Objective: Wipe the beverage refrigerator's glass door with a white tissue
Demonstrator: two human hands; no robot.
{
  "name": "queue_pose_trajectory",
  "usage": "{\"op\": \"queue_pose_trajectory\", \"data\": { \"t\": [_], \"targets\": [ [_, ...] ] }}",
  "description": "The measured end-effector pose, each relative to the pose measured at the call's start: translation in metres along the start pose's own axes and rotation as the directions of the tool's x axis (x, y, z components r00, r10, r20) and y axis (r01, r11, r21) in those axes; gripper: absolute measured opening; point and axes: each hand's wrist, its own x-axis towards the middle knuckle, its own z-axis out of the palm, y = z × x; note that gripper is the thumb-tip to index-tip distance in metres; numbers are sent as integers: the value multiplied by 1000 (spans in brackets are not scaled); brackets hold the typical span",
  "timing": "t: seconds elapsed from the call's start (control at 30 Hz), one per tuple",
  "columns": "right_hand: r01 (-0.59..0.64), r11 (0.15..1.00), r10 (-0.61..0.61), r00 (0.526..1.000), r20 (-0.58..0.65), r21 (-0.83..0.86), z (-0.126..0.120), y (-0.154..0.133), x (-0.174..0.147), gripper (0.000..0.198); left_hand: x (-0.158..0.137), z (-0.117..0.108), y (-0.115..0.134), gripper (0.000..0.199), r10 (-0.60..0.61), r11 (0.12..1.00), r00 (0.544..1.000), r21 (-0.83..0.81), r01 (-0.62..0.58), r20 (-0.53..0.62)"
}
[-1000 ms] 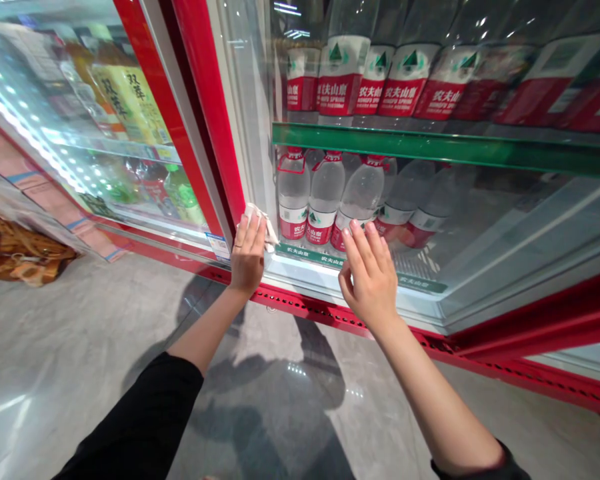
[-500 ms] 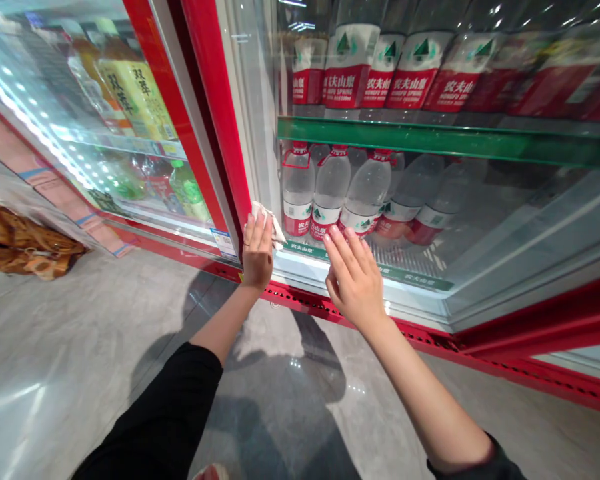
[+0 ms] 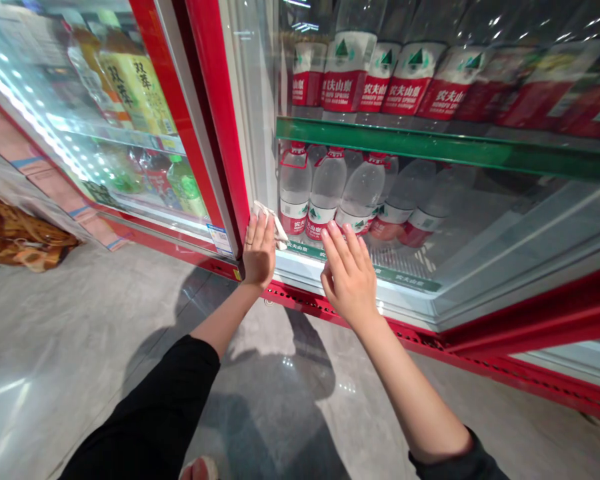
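My left hand point(image 3: 260, 251) presses a crumpled whitish cloth point(image 3: 279, 231) to the lower left corner of a drinks cooler's front, beside its red upright point(image 3: 229, 127). Part of the cloth is hidden beneath the fingers, one of which wears a ring. To the right, my right hand point(image 3: 350, 273) is open with fingers stretched out, in front of the lower glass pane. Whether its fingertips touch the glass I cannot tell. Behind them, clear water bottles with red and white labels point(image 3: 321, 190) stand on the bottom shelf.
A green-edged shelf point(image 3: 430, 145) carries more water bottles above. At left, a second lit cooler holds yellow-labelled drinks point(image 3: 135, 87). A brown bag-like bundle point(image 3: 20, 233) lies on the grey floor point(image 3: 105, 320) by pink boxes point(image 3: 55, 183). A red perforated base strip point(image 3: 305, 301) runs below.
The camera view has shifted slightly. Both hands stay almost in place against the cooler front, with the cloth still under my left hand.
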Motion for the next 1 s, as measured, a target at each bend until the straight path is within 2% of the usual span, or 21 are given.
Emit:
{"op": "queue_pose_trajectory", "data": {
  "t": [0.13, 0.23, 0.33, 0.43, 0.6, 0.73, 0.8, 0.9, 0.97, 1.0],
  "targets": [
    [-5, 1000, 5, 1000, 17, -23, -3, 1, 1, 78, -23, 6, 11, 75, 84, 996, 983, -32, -80, 160],
    [-16, 999, 18, 999, 49, -51, -3, 1, 1, 71, -9, 5, 8, 68, 82, 997, 984, -28, -78, 156],
    [-27, 997, 30, 998, 47, -70, -4, 4, -1, 73, 8, 0, -1, 67, -41, 999, 996, -1, 41, 79],
    [-46, 997, 49, 998, 50, -69, -6, 10, -3, 78, 4, -1, -5, 68, -142, 990, 988, 5, 142, 65],
    [-75, 993, 81, 994, 68, -88, -9, 16, -7, 78, -30, 3, 16, 74, -80, 996, 985, -14, 84, 153],
    [-61, 994, 64, 997, 34, -93, -7, 15, -7, 76, -21, 7, 28, 72, -38, 998, 967, -32, 48, 252],
    [-52, 994, 54, 998, 23, -95, -6, 16, -7, 75, -5, 6, 24, 70, -32, 999, 972, -24, 39, 233],
    [-64, 992, 69, 996, 48, -105, -8, 19, -11, 77, 11, 3, 10, 68, -47, 999, 993, 25, 44, 108],
    [-64, 992, 71, 996, 60, -111, -10, 24, -15, 77, 7, 1, 3, 66, -60, 997, 996, 53, 56, 68],
    [-60, 992, 67, 996, 60, -115, -11, 27, -18, 77, 1, 0, 2, 65, -52, 997, 994, 54, 48, 92]
  ]
}}
